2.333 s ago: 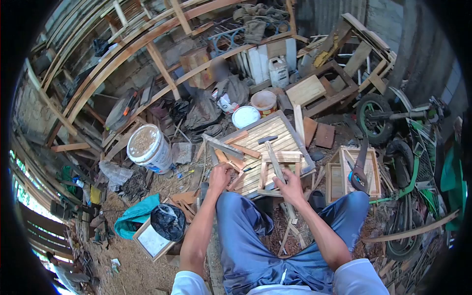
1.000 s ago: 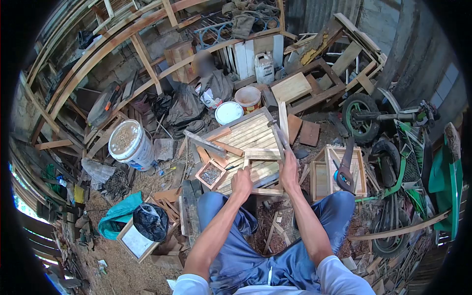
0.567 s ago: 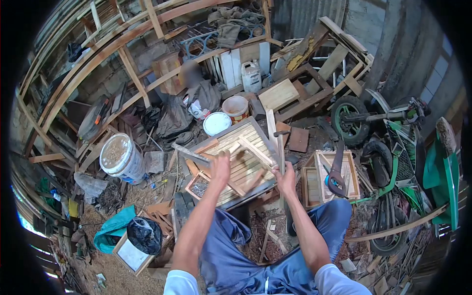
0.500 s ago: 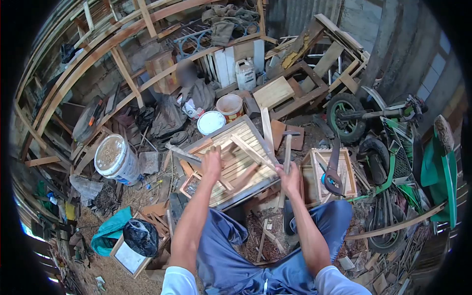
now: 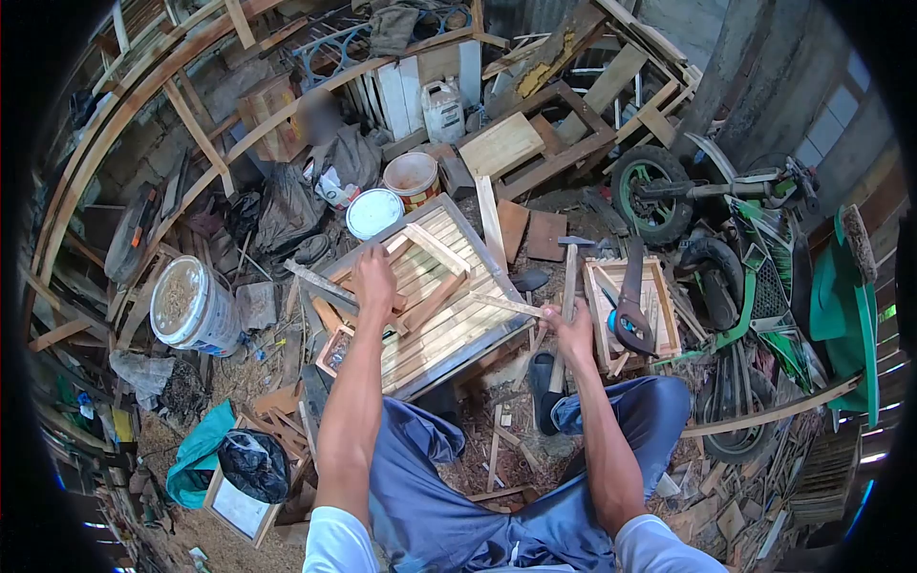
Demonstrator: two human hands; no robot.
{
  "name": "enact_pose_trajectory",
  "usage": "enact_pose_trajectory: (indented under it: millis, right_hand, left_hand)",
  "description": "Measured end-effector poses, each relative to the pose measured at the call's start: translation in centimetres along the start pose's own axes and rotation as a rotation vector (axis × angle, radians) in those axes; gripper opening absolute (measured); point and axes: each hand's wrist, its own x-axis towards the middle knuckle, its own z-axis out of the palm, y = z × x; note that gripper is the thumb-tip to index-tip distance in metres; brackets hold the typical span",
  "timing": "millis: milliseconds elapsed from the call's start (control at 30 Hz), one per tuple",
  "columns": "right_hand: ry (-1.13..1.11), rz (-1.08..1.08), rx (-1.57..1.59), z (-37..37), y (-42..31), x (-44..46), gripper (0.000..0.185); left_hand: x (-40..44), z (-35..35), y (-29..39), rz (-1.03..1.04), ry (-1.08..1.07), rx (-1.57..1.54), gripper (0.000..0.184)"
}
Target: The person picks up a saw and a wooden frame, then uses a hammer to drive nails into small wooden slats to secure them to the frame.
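My left hand [image 5: 374, 281] is closed around the left side of a small wooden frame [image 5: 445, 250], which lies on a slatted wooden panel [image 5: 435, 361] with a grey border. Fingers of my right hand [image 5: 571, 329] pinch the end of a thin wooden strip [image 5: 506, 304] that points left across the panel's edge. The same hand also grips a hammer [image 5: 570, 272], head up, its handle passing by the fingers. Beside my left wrist, a small wooden box [image 5: 334, 351] holds small shiny pieces that I cannot make out. A grey-brown bar [image 5: 317, 279] reaches the panel's left edge.
A handsaw [image 5: 632, 296] lies across a wooden crate [image 5: 672, 315] at right, near a green motorbike [image 5: 755, 286]. Buckets stand beyond the panel, and a tub of sawdust [image 5: 196, 306] stands at left. Wood scraps and shavings cover the floor.
The view has shifted, so the surroundings sit further left and up. My right hand has drawn right with the hammer and strip, away from the wooden frame. My left hand stays at the frame.
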Motion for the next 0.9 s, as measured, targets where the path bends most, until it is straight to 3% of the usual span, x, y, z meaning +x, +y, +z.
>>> enact_pose_trajectory:
  millis: [67,133,200,267,333,433,467,600,800,900]
  right_hand:
    - [0.002,-0.013,-0.008,0.6,-0.4,0.0,0.031]
    - [0.028,0.006,-0.025,1.5,-1.6,-0.7,0.027]
    - [0.032,-0.021,-0.190,2.0,-1.7,-0.4,0.027]
    - [0.053,-0.067,-0.272,2.4,-1.2,-0.4,0.027]
    - [0.080,-0.150,-0.362,2.7,0.3,0.0,0.030]
    - [0.121,-0.187,-0.397,3.0,-0.4,-0.3,0.033]
    - [0.140,-0.194,-0.409,3.0,-0.9,-0.6,0.033]
    - [0.213,-0.302,-0.472,2.5,-1.2,-1.0,0.034]
    - [0.030,-0.032,-0.150,2.0,-4.3,-2.6,0.030]
    - [-0.058,-0.046,-0.096,1.8,-3.3,-2.4,0.030]
  left_hand:
    - [-0.3,-0.8,2.9,0.069,0.032,-0.068,0.011]
    - [-1.8,-2.7,7.3,0.069,-0.118,-0.350,0.011]
    - [-3.7,-2.0,9.4,0.199,-0.320,-0.520,0.012]
    - [-6.5,-3.3,12.9,0.330,-0.331,-0.404,0.013]
    - [-9.0,-0.1,13.1,0.319,-0.379,-0.525,0.012]
    - [-11.3,0.9,13.6,0.108,-0.533,-0.636,0.013]
    - [-11.5,1.5,13.3,0.145,-0.541,-0.630,0.014]
    - [-11.1,0.8,13.4,-0.028,-0.581,-0.747,0.014]
    - [-10.6,1.4,13.9,-0.128,-0.606,-0.847,0.015]
    - [-10.5,1.2,14.3,-0.097,-0.595,-0.869,0.015]
